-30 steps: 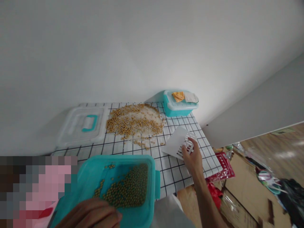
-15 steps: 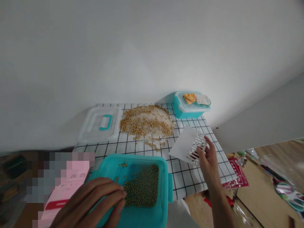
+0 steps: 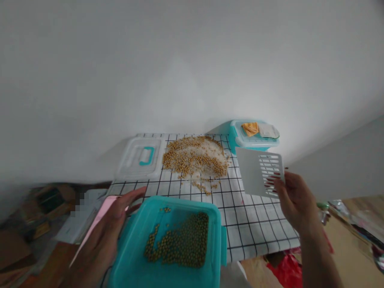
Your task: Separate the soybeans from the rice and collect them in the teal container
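Note:
My right hand (image 3: pixel 295 200) is closed on a white slotted plastic scoop (image 3: pixel 258 176) and holds it lifted above the right part of the table. My left hand (image 3: pixel 105 236) lies open, fingers stretched, against the left side of a teal plastic box (image 3: pixel 135 256) that holds yellow-green beans (image 3: pixel 183 244). Further back, a heap of golden beans mixed with white grains (image 3: pixel 196 158) is spread on the black-and-white checked tablecloth (image 3: pixel 240 224).
A clear lid with a teal handle (image 3: pixel 142 158) lies at the back left. A second teal box with a clear lid and cloths on top (image 3: pixel 255 136) stands at the back right by the white wall. Pink paper (image 3: pixel 99 218) lies left; bags and clutter below right.
My right hand has picked the slotted scoop up off the cloth and raised it. My left hand has slid from the box's front rim to its left side and opened. The view shifted left.

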Motion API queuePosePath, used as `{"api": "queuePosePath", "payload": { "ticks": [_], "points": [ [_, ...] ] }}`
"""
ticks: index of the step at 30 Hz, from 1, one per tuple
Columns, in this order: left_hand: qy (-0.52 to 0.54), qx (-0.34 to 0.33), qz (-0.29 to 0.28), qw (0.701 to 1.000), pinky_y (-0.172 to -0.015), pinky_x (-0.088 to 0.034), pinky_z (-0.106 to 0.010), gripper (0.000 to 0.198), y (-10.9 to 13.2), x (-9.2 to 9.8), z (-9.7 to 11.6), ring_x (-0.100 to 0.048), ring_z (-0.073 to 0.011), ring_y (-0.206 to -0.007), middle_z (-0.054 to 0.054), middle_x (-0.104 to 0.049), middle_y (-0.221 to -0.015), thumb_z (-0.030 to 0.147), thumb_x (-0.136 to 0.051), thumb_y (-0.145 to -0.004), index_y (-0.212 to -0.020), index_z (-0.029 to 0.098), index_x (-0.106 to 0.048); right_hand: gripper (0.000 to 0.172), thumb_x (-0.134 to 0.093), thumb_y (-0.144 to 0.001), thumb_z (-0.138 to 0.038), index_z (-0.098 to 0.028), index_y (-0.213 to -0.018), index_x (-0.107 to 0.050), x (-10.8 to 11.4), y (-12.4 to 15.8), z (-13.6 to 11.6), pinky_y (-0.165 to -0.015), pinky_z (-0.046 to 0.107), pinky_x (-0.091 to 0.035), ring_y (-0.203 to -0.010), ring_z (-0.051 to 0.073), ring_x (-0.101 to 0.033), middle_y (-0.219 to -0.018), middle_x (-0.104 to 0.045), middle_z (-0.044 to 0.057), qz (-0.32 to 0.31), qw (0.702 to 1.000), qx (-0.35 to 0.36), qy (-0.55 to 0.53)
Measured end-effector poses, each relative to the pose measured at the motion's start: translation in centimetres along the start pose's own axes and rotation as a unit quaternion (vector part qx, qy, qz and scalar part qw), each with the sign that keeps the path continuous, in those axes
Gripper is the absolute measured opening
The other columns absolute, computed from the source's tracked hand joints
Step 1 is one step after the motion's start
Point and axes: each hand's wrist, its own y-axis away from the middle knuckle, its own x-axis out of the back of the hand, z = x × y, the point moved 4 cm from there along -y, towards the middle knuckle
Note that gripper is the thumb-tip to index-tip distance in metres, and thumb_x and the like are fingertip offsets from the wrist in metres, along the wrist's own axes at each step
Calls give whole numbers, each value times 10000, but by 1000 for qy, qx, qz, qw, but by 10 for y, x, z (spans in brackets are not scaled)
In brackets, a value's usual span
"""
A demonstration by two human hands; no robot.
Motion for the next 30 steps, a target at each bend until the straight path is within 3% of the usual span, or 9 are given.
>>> {"api": "queuePosePath", "payload": {
  "ticks": [3, 7, 11, 15, 20, 22, 25, 27, 30],
  "points": [
    [134, 26, -26, 990, -1208, -313, -447, 625, -5, -13, 1, -412, -291, -1407, -38, -553, -1435, 633, -214, -965, -1333, 263, -559, 340, -637, -905, -464, -197, -1115, -636, -17, -2, 0, -748, 373, -570, -862, 238, -714, -1004, -735, 102, 0, 1000, 3, -1],
    [215, 79, -65, 971, -1032, -509, -484, 649, -1, -31, -4, -574, -327, -1244, -54, -557, -1434, 639, -163, -960, -1339, 282, -550, 329, -625, -916, -458, -203, -1123, -635, -35, 5, 5, -764, 384, -564, -880, 248, -712, -1017, -730, 100, -11, 999, -17, -29],
    [181, 106, -42, 977, -1063, -476, -383, 469, 6, -36, -23, -582, -269, -1214, -10, -633, -1311, 593, -377, -946, -1253, 314, -595, 370, -629, -904, -488, -196, -1131, -637, -37, 10, 13, -803, 427, -560, -914, 268, -702, -1042, -723, 114, -9, 999, -22, -37],
    [171, 97, -52, 979, -1078, -462, -353, 469, 11, -45, -32, -562, -242, -1254, 10, -620, -1334, 614, -341, -956, -1253, 347, -587, 389, -627, -898, -508, -199, -1133, -624, -33, 5, 23, -804, 436, -564, -910, 266, -703, -1030, -728, 113, -15, 999, -32, -39],
    [150, 60, -87, 983, -1050, -499, -410, 568, -5, -54, -26, -622, -275, -1200, -69, -671, -1267, 607, -244, -974, -1177, 255, -640, 345, -597, -910, -491, -216, -1113, -639, -19, -7, 19, -729, 384, -549, -872, 254, -694, -1019, -722, 102, 1, 997, 10, 73],
    [128, 39, -60, 989, -963, -555, -414, 559, -19, -53, -23, -657, -276, -1144, -88, -677, -1251, 569, -213, -991, -1157, 232, -628, 324, -589, -916, -464, -220, -1123, -643, -15, -12, 11, -723, 369, -537, -882, 256, -691, -1022, -718, 102, -10, 989, 36, 141],
    [37, 1, 19, 999, -902, -567, -386, 382, -41, -50, -21, -686, -258, -1042, -78, -700, -1149, 521, -419, -976, -1122, 228, -616, 304, -581, -919, -424, -225, -1142, -641, -16, -17, -3, -704, 349, -525, -848, 250, -696, -998, -723, 98, -43, 973, 82, 212],
    [-42, -48, 56, 996, -978, -521, -391, 298, -51, -50, -18, -662, -254, -1064, -63, -694, -1128, 476, -550, -931, -1080, 235, -644, 285, -575, -920, -402, -227, -1133, -650, -18, -19, -12, -673, 334, -516, -791, 237, -696, -966, -729, 92, -51, 959, 119, 252],
    [-141, -140, 53, 979, -1090, -431, -413, 243, -59, -57, -12, -588, -260, -1175, -53, -670, -1180, 420, -610, -892, -1052, 256, -689, 244, -561, -929, -369, -232, -1105, -661, -22, -20, -19, -688, 322, -522, -763, 220, -694, -951, -731, 80, -67, 937, 177, 293]
  ]
}}
